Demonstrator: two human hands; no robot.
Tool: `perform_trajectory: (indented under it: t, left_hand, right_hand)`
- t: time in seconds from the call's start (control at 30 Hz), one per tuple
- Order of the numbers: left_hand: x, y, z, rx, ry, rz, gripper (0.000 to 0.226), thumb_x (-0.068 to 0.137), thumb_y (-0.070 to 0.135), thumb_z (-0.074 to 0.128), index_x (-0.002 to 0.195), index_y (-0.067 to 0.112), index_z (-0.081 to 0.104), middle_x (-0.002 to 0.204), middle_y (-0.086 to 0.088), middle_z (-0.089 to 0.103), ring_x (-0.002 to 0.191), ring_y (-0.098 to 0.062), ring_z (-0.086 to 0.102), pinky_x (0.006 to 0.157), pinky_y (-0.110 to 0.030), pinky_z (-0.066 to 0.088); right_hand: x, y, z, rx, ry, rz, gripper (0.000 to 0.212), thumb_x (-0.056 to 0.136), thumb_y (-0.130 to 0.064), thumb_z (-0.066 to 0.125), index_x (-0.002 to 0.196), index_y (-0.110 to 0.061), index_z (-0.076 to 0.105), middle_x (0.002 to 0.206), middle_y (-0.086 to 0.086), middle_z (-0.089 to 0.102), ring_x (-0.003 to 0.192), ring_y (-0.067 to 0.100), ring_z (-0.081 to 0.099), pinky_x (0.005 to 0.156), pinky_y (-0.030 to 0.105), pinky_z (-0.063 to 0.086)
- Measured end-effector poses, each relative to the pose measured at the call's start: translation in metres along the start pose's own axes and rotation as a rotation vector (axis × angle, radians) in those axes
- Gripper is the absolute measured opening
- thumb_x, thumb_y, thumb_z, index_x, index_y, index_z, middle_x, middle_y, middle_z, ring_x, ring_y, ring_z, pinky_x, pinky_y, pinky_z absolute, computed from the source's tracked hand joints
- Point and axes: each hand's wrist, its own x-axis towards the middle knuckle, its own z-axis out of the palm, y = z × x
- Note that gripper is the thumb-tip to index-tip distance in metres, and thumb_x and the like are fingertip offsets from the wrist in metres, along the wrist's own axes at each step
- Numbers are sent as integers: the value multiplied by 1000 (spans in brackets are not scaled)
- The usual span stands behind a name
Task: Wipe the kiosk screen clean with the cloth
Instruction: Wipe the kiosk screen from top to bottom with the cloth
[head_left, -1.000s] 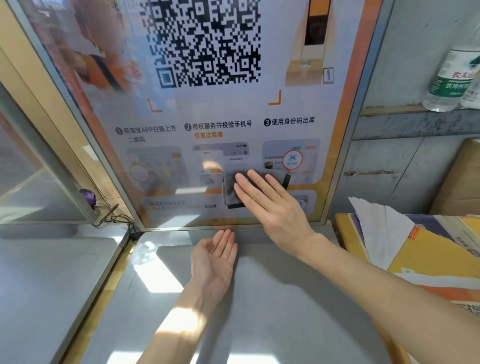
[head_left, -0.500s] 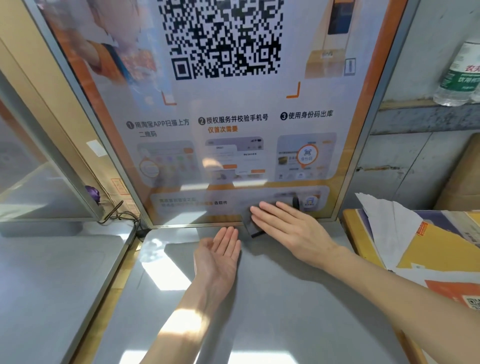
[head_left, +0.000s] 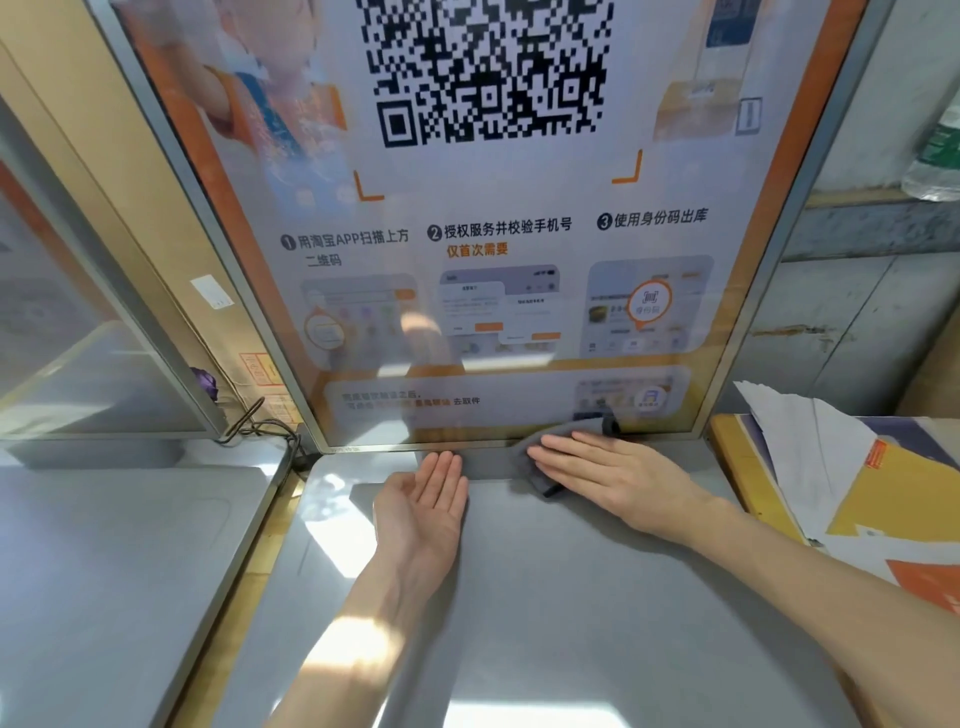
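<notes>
The kiosk screen (head_left: 498, 291) stands upright ahead, showing a large QR code and three numbered instruction panels. A dark grey cloth (head_left: 540, 470) lies bunched at the screen's bottom edge, partly on the grey ledge below. My right hand (head_left: 618, 475) presses flat on the cloth, fingers straight and pointing left, covering most of it. Palm up and fingers together, my left hand (head_left: 423, 501) rests on the ledge just left of the cloth, holding nothing.
A grey counter (head_left: 545, 623) stretches toward me. A second glass panel (head_left: 78, 332) and black cables (head_left: 270, 431) sit at left. Stacked papers and orange-yellow folders (head_left: 857, 493) lie at right. A plastic bottle (head_left: 935, 161) stands on the shelf upper right.
My right hand has slid the cloth down the screen from the middle instruction panel to the bottom edge and onto the ledge. My left hand has stayed in place.
</notes>
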Motion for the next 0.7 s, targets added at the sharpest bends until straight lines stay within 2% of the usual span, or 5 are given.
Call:
perform_trajectory:
  t: [0.07,0.23,0.4,0.53,0.7]
  left_hand:
    - [1,6,-5,0,-4,9,35,104,13,33,117,-1,63,125,-15,68,109,-26,67,105,-40,48]
    - [3,18,-13,-9,4,29,35,101,15,34,114,2,64,123,-14,69,110,-26,67,104,-41,48]
    - [4,25,-14,-16,20,35,34,101,17,35,112,2,64,121,-14,68,118,-28,63,104,-40,47]
    - [3,32,-14,-50,41,47,37,101,19,34,118,1,61,118,-17,68,111,-28,66,105,-40,46]
    - [5,36,-17,-95,43,45,37,103,20,34,114,-1,63,115,-20,70,109,-31,68,108,-43,49]
  right_hand:
    - [-10,6,-3,9,-64,-30,51,101,0,56,152,-3,49,161,7,45,149,19,44,119,40,44]
    - [3,-8,-7,2,-36,25,49,102,-3,38,149,-4,55,159,8,48,146,22,48,119,41,42]
    - [59,-32,-8,20,143,136,47,105,6,37,147,-1,57,159,12,49,149,28,44,123,44,38]
    - [109,-29,-21,69,364,351,49,112,8,22,153,-2,47,162,13,41,156,29,31,130,44,24]
    - [134,-31,-12,54,428,318,47,109,11,34,152,-1,50,162,13,43,156,29,32,131,42,22]
